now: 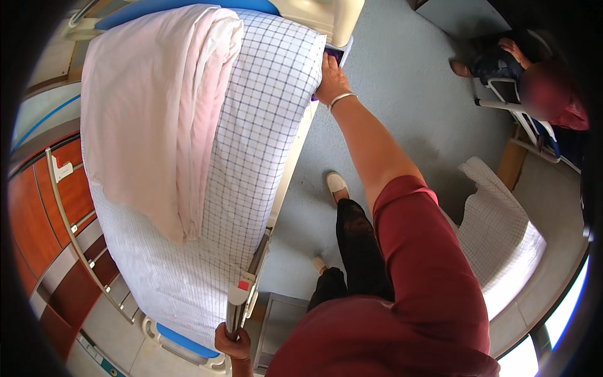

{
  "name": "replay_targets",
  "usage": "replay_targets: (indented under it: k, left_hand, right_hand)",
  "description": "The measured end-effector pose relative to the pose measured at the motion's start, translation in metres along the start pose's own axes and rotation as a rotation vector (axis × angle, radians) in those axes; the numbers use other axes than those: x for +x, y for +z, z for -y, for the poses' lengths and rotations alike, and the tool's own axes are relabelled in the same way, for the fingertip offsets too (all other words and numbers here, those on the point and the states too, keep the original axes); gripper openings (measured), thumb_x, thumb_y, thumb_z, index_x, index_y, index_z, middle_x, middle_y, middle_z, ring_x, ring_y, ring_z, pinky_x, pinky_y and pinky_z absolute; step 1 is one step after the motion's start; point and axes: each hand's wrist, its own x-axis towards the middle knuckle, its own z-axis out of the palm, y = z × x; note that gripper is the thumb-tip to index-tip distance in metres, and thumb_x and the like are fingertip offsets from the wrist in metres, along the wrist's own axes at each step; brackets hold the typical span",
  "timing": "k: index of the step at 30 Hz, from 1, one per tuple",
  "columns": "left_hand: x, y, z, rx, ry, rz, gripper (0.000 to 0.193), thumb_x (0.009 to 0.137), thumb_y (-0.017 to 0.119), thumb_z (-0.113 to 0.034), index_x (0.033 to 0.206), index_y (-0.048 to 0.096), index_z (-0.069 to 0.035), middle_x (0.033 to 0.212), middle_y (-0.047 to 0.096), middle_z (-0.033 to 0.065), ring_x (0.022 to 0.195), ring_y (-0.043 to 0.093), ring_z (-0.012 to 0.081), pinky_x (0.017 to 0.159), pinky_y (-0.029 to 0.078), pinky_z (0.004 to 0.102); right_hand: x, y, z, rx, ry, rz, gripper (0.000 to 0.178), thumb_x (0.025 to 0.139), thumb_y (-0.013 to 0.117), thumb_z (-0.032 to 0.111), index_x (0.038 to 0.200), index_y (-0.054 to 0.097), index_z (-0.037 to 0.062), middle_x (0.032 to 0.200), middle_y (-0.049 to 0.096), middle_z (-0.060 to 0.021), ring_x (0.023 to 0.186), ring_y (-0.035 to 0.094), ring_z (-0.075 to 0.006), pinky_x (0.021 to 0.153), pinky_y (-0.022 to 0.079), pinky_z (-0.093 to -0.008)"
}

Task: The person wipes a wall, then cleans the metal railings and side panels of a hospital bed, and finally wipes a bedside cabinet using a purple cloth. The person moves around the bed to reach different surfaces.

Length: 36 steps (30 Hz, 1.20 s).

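Observation:
My right hand (331, 81) reaches to the far corner of a bed and presses a purple cloth (334, 55) against the mattress side. Only parts of the cloth show around the fingers. Near the lower edge, the fingers of my left hand (232, 343) wrap round the end of a folded metal bed rail (236, 313). A white sheet with a dark check (264, 81) covers the mattress. Over its far left part lies a folded pale pink quilt (151, 113).
Along the bed's left side runs a raised rail (78, 245), with red-brown cabinets (53, 188) beyond. A seated person (553, 94) is at the far right. Checked fabric (502, 232) hangs over something behind my right arm. A grey metal panel (279, 323) is beside my legs.

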Motion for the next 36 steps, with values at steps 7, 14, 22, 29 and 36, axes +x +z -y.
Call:
replay_targets:
  k: [7, 14, 22, 29, 36]
  left_hand:
    - [-0.001, 0.002, -0.001, 0.006, -0.001, -0.025, 0.042, 0.068, 0.059, -0.003, 0.108, 0.046, 0.003, 0.078, 0.056, 0.0176, 0.059, 0.052, 0.0378, 0.051, 0.042, 0.041]
    - [-0.009, -0.002, 0.004, 0.009, -0.116, 0.097, 0.042, 0.063, 0.057, -0.004, 0.103, 0.046, 0.003, 0.081, 0.055, 0.0178, 0.06, 0.054, 0.0375, 0.053, 0.045, 0.0423]
    - [-0.009, -0.001, 0.005, -0.005, -0.103, 0.078, 0.042, 0.063, 0.058, -0.005, 0.103, 0.046, 0.002, 0.079, 0.055, 0.0185, 0.06, 0.054, 0.0381, 0.054, 0.045, 0.0431]
    - [-0.012, 0.001, 0.007, -0.034, -0.124, 0.05, 0.041, 0.06, 0.057, -0.006, 0.1, 0.048, 0.001, 0.078, 0.056, 0.0182, 0.062, 0.055, 0.0383, 0.055, 0.046, 0.043]
    - [-0.001, 0.001, -0.001, -0.029, -0.104, 0.018, 0.038, 0.063, 0.062, -0.011, 0.097, 0.05, 0.001, 0.077, 0.057, 0.0172, 0.061, 0.056, 0.0367, 0.054, 0.047, 0.0424]
  right_hand:
    - [0.001, -0.026, 0.024, -0.039, 0.207, 0.034, 0.05, 0.072, 0.061, 0.023, 0.114, 0.048, -0.0003, 0.11, 0.048, -0.0147, 0.1, 0.047, -0.0303, 0.084, 0.043, -0.0384]
    - [-0.014, -0.002, 0.029, 0.005, 0.297, 0.049, 0.035, 0.082, 0.045, 0.016, 0.114, 0.053, 0.0035, 0.123, 0.045, -0.0111, 0.103, 0.043, -0.0296, 0.084, 0.037, -0.0383]
    - [-0.013, 0.004, 0.036, 0.117, 0.445, 0.089, 0.066, 0.076, 0.057, 0.019, 0.136, 0.03, 0.0096, 0.144, 0.016, -0.005, 0.11, 0.039, -0.0339, 0.082, 0.036, -0.0448]
    - [-0.002, 0.005, 0.028, 0.049, 0.428, 0.099, 0.069, 0.07, 0.066, 0.023, 0.13, 0.037, 0.0075, 0.135, 0.025, -0.0108, 0.097, 0.051, -0.0345, 0.077, 0.041, -0.0456]
    - [-0.046, 0.024, 0.031, 0.184, 0.419, -0.023, 0.045, 0.077, 0.056, 0.016, 0.119, 0.045, 0.0037, 0.113, 0.05, -0.0148, 0.096, 0.056, -0.0333, 0.08, 0.046, -0.0414]
